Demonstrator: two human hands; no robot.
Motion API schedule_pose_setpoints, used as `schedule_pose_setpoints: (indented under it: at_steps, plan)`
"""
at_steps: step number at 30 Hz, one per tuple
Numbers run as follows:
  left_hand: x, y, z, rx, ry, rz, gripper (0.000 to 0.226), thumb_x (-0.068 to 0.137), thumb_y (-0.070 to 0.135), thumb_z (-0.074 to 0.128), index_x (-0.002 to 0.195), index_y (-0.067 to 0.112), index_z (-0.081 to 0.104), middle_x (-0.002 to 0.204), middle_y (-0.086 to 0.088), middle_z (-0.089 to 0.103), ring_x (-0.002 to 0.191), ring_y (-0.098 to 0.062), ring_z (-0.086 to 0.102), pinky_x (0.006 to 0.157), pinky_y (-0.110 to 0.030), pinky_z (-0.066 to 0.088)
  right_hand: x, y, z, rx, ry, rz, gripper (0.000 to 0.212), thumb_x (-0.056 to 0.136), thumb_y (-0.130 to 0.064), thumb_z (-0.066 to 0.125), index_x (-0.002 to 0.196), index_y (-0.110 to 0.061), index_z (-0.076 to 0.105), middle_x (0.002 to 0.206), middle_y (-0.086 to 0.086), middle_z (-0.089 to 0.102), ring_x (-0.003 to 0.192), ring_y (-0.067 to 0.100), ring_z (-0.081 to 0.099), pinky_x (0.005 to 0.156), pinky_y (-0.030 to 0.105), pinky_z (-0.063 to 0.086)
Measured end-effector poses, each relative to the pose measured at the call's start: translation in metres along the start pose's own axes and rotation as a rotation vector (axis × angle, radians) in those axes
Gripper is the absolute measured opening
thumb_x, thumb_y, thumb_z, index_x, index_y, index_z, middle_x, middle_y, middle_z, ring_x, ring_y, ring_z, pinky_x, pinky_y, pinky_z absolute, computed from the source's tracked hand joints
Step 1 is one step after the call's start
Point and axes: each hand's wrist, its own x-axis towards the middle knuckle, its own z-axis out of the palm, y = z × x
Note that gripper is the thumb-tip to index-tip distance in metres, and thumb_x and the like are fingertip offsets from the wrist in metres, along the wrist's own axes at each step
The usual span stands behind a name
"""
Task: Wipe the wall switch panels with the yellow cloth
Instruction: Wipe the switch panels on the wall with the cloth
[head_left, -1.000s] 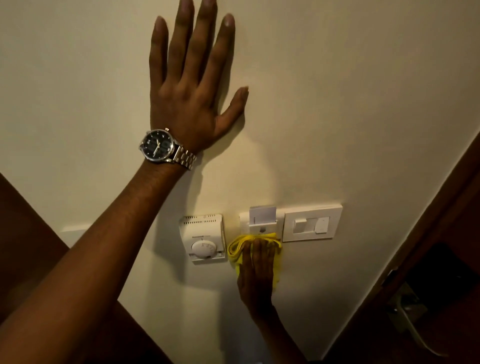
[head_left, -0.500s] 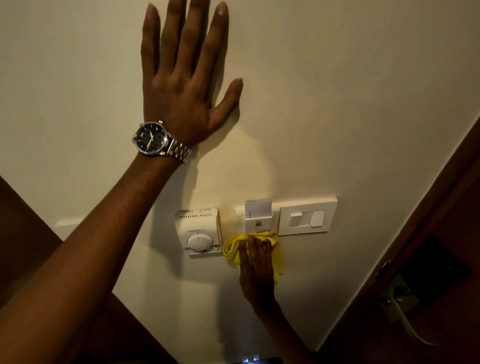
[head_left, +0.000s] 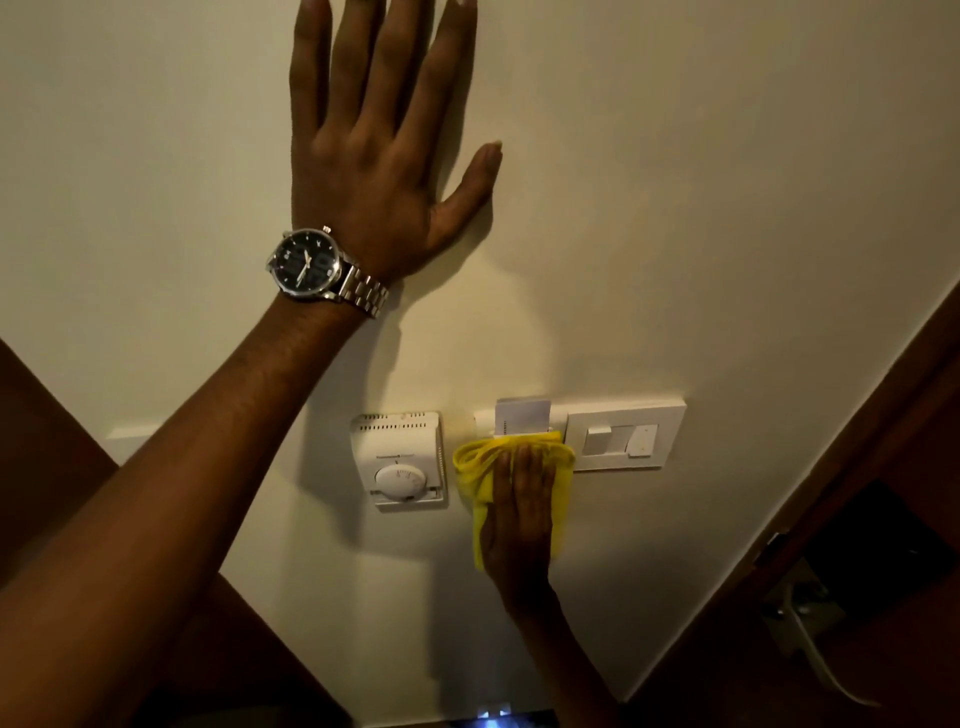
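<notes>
Pressing the cloth (head_left: 519, 496) flat to the wall (head_left: 675, 208), the right hand (head_left: 522, 519) is laid over it with fingers straight and together, pointing up; the cloth is pinned under the palm, not pinched. Its top edge is bunched against the lower part of the card holder (head_left: 522, 418), which is partly covered. The switch panel (head_left: 621, 434) is seen just right of the hand, its long axis level, apparently touched by the cloth's right edge. The thermostat (head_left: 399, 465) is seen just left, a narrow gap kept from the cloth. A sideways stroke is likely called for next; the right hand is much the nearer. The left hand (head_left: 382, 150) is spread open, flat on bare wall well above, holding nothing, a watch (head_left: 306, 265) worn at the wrist. Dim warm light; a door (head_left: 883, 519) with a lever handle (head_left: 810, 639) is seen at right.
</notes>
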Motion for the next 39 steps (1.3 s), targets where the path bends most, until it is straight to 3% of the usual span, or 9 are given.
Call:
schedule_pose_setpoints:
  at_steps: [4,9,14,19,22,25,29,34,39]
  plan:
    - [0.0,0.0,-0.002,-0.017,-0.01,0.006,0.071,0.105,0.063,0.046,0.155,0.013,0.047,0.156,-0.018,0.05,0.145,-0.041,0.047,0.12,-0.061,0.036,-0.012,0.007,-0.006,-0.027,-0.017,-0.067,0.037,0.109,-0.015,0.031,0.142,-0.006,0.043,0.169,0.006,0.005,0.156,0.023,0.011,0.129,0.042,0.012]
    - [-0.001,0.001,0.0,-0.015,0.008,-0.009,0.07,0.104,0.064,0.046,0.155,0.015,0.047,0.156,-0.017,0.051,0.145,-0.039,0.046,0.12,-0.061,0.036,-0.003,-0.005,-0.015,0.003,-0.044,-0.004,0.043,0.11,-0.018,0.027,0.151,-0.008,0.033,0.169,0.002,0.006,0.156,0.02,0.012,0.128,0.04,0.014]
    - [-0.002,0.0,-0.001,-0.023,-0.014,0.008,0.072,0.105,0.063,0.045,0.156,0.014,0.044,0.158,-0.017,0.048,0.147,-0.04,0.044,0.121,-0.061,0.034,-0.009,-0.005,-0.023,-0.044,-0.047,-0.049,0.033,0.11,-0.019,0.027,0.131,-0.005,0.049,0.169,0.001,0.006,0.156,0.017,0.009,0.123,0.04,0.022]
    - [0.009,-0.003,-0.001,-0.016,0.01,0.001,0.072,0.105,0.064,0.045,0.157,0.014,0.044,0.158,-0.017,0.048,0.147,-0.04,0.044,0.121,-0.061,0.034,0.017,-0.016,-0.017,-0.008,-0.029,0.043,0.041,0.107,-0.016,0.03,0.14,-0.002,0.051,0.149,0.018,0.05,0.156,0.019,0.012,0.125,0.041,0.019]
    - [-0.001,0.007,-0.003,-0.024,-0.03,0.018,0.071,0.106,0.062,0.044,0.158,0.014,0.042,0.159,-0.018,0.046,0.148,-0.041,0.042,0.122,-0.061,0.033,-0.008,-0.007,-0.025,-0.05,-0.073,-0.013,0.042,0.108,-0.014,0.03,0.125,0.001,0.065,0.166,0.007,0.021,0.156,0.018,0.011,0.124,0.041,0.02]
    - [-0.007,0.007,-0.002,-0.017,-0.033,0.006,0.071,0.105,0.062,0.044,0.158,0.014,0.041,0.16,-0.017,0.046,0.148,-0.04,0.042,0.122,-0.06,0.032,0.003,-0.015,-0.019,-0.051,-0.003,-0.021,0.041,0.11,-0.015,0.028,0.134,0.0,0.058,0.169,0.004,0.007,0.156,0.021,0.013,0.129,0.041,0.015]
    - [-0.001,-0.004,0.002,-0.003,0.002,0.001,0.071,0.104,0.063,0.046,0.157,0.017,0.042,0.158,-0.015,0.048,0.147,-0.038,0.044,0.122,-0.058,0.032,0.033,-0.028,0.005,-0.053,0.108,0.01,0.047,0.111,-0.02,0.031,0.157,-0.009,0.023,0.168,0.008,0.007,0.156,0.025,0.012,0.129,0.043,0.012]
    - [-0.001,-0.002,-0.002,-0.018,-0.017,0.032,0.072,0.105,0.062,0.044,0.16,0.015,0.038,0.161,-0.017,0.043,0.15,-0.041,0.039,0.123,-0.061,0.031,0.003,-0.01,0.006,-0.102,0.101,-0.034,0.052,0.111,-0.023,0.03,0.158,-0.009,0.014,0.168,0.011,0.004,0.156,0.031,0.007,0.128,0.049,0.011]
    - [0.0,0.0,0.002,-0.022,0.002,-0.002,0.071,0.104,0.064,0.046,0.157,0.017,0.044,0.157,-0.014,0.049,0.147,-0.037,0.045,0.122,-0.057,0.033,0.039,-0.016,0.005,0.078,0.135,0.041,0.045,0.11,-0.019,0.029,0.154,-0.01,0.028,0.168,0.008,0.012,0.155,0.027,0.018,0.128,0.046,0.016]
